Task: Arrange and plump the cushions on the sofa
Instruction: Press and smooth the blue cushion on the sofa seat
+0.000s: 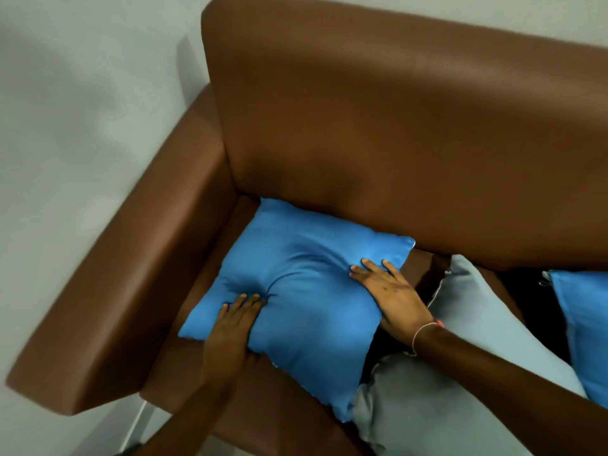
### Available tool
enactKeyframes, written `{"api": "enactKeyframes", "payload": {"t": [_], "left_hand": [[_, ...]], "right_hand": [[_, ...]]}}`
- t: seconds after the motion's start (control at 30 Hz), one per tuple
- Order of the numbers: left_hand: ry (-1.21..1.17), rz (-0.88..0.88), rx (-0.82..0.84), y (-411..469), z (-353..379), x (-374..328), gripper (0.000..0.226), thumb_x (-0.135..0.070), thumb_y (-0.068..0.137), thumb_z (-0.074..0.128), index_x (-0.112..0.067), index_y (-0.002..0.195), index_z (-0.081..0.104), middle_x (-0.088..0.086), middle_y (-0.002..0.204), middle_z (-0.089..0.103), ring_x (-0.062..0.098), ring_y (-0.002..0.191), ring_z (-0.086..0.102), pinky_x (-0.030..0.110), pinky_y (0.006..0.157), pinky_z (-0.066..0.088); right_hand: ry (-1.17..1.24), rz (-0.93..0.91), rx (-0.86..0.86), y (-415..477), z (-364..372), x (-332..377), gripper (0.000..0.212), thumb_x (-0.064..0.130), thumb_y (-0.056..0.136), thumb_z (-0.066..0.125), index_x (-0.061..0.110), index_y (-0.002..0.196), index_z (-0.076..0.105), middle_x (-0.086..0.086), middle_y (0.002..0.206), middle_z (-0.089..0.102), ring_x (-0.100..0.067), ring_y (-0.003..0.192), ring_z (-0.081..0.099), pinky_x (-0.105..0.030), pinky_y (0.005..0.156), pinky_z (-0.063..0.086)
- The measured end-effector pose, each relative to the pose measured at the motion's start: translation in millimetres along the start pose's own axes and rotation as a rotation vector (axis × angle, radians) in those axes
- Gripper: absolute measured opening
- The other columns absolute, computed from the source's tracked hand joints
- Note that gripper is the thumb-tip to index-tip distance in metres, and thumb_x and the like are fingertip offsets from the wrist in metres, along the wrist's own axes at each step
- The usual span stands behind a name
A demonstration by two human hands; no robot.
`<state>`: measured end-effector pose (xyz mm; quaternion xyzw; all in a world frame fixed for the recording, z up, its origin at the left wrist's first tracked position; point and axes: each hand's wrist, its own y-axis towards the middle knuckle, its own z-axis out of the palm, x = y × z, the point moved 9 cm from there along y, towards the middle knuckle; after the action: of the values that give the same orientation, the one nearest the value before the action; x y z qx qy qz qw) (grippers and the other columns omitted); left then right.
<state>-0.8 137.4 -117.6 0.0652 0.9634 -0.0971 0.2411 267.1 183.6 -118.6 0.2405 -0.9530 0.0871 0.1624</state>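
A bright blue cushion lies flat on the seat of the brown leather sofa, in the corner by its left armrest. My left hand presses flat into the cushion's near left side and dents the fabric. My right hand lies palm down on its right edge, fingers spread. A pale grey-blue cushion rests to the right, partly under my right forearm. Another grey cushion sits at the seat's front edge. A second blue cushion shows at the far right, cut off by the frame.
The left armrest runs beside the blue cushion. A pale wall stands behind and left of the sofa. A strip of floor with a white cable shows below the armrest.
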Motion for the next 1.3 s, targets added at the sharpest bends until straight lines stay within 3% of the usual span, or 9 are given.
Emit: {"api": "enactKeyframes", "payload": {"t": [0.17,0.4,0.47,0.57,0.73,0.9,1.03,1.17,1.3], "left_hand": [[-0.165,-0.056,-0.056,32,-114,6,0.051,-0.035,0.074,0.055,-0.023,0.123,0.066,0.004,0.109,0.075,0.013,0.099,0.064,-0.003,0.083,0.039],[-0.188,0.072,-0.259,152,-236,-24,0.009,-0.038,0.088,0.07,-0.034,0.095,0.066,-0.022,0.074,0.07,-0.014,0.071,0.063,0.014,0.067,0.05],[-0.106,0.131,-0.276,198,-246,-35,0.011,-0.027,0.092,0.067,-0.029,0.083,0.062,-0.02,0.064,0.067,-0.008,0.065,0.064,0.014,0.058,0.042],[0.038,0.092,-0.186,259,-243,-36,0.019,-0.027,0.098,0.059,-0.012,0.088,0.067,0.011,0.081,0.068,0.035,0.086,0.067,0.033,0.069,0.037],[0.057,0.029,-0.191,300,-220,-21,0.03,-0.031,0.102,0.047,-0.009,0.104,0.067,0.023,0.102,0.072,0.048,0.099,0.063,0.051,0.081,0.05],[0.011,0.043,-0.493,265,-224,-22,0.04,-0.032,0.107,0.035,-0.013,0.135,0.056,0.02,0.13,0.065,0.043,0.115,0.06,0.049,0.092,0.048],[-0.134,0.075,-0.765,205,-228,-38,0.046,-0.027,0.106,0.038,-0.008,0.148,0.04,0.017,0.151,0.048,0.034,0.14,0.044,0.05,0.115,0.036],[-0.166,0.128,-0.696,139,-185,-72,0.063,-0.035,0.102,0.046,-0.015,0.157,0.023,0.012,0.167,0.022,0.027,0.156,0.016,0.045,0.126,0.017],[-0.002,0.483,-0.4,42,-83,-163,0.079,-0.04,0.093,0.061,-0.005,0.155,0.028,0.019,0.165,0.026,0.035,0.155,0.019,0.056,0.122,0.026]], "right_hand": [[0.17,0.008,-0.291,30,-98,26,0.052,0.026,0.078,0.058,0.003,0.124,0.063,-0.016,0.121,0.069,-0.035,0.117,0.064,-0.032,0.109,0.032],[0.371,0.256,-0.633,77,-199,19,0.04,0.065,0.09,0.05,0.027,0.103,0.052,0.013,0.067,0.054,-0.024,0.07,0.065,-0.035,0.056,0.041],[0.329,0.353,-0.611,101,-207,2,0.041,0.065,0.089,0.051,0.025,0.1,0.053,0.007,0.069,0.058,-0.036,0.077,0.066,-0.04,0.058,0.045],[0.403,0.418,-0.385,149,-201,-27,0.046,0.06,0.092,0.052,0.02,0.114,0.06,-0.008,0.105,0.072,-0.038,0.1,0.065,-0.046,0.077,0.052],[0.484,0.477,-0.307,183,-189,-44,0.051,0.056,0.092,0.056,0.02,0.129,0.057,-0.01,0.121,0.07,-0.037,0.109,0.064,-0.051,0.087,0.052],[0.319,0.562,-0.445,157,-186,-36,0.07,0.079,0.081,0.046,0.017,0.116,0.049,-0.007,0.097,0.07,-0.037,0.088,0.066,-0.049,0.068,0.053],[0.265,0.46,-0.643,114,-195,-24,0.074,0.072,0.089,0.041,0.017,0.138,0.042,-0.003,0.132,0.06,-0.025,0.12,0.054,-0.046,0.101,0.042],[0.286,0.322,-0.735,60,-203,-24,0.057,0.049,0.098,0.047,0.013,0.143,0.041,-0.006,0.142,0.051,-0.022,0.131,0.044,-0.043,0.11,0.035],[0.177,0.314,-0.621,-44,-188,-43,0.055,0.039,0.099,0.047,0.006,0.143,0.042,-0.013,0.141,0.051,-0.029,0.131,0.044,-0.043,0.112,0.034]]}}
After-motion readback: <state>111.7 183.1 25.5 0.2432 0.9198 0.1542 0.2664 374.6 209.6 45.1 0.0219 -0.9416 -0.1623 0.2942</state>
